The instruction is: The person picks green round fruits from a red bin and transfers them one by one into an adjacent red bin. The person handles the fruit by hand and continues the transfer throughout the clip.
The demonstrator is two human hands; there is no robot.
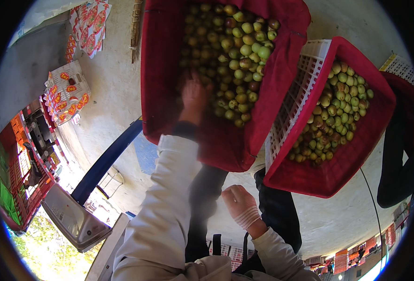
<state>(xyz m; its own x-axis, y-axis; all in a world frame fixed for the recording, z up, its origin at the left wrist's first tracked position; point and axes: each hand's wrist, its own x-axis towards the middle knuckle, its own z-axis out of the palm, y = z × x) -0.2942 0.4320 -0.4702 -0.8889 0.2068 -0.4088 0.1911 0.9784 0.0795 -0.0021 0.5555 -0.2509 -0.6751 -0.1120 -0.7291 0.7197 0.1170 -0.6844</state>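
Observation:
A basket lined with red cloth (224, 147) stands before me. In it lies a heap of green and brown fruits (242, 66) that look like jujubes. My left hand (194, 93) reaches down into the shaded side of this heap. Its fingers are blurred among the fruits, so whether they grip one is unclear. Below the basket's near edge, my right hand (240, 203) hangs over the gap between my legs, its fingers curled. A pale striped band or glove cuff circles that wrist. What the curled fingers may enclose is hidden.
At right stands a white plastic crate (294, 109) with red lining and more fruits (336, 109). An electronic scale's grey head (75, 219) sits on a blue post (105, 161) at left. Farther left are a crate with red-and-yellow labels (68, 93) and printed sheets (91, 26).

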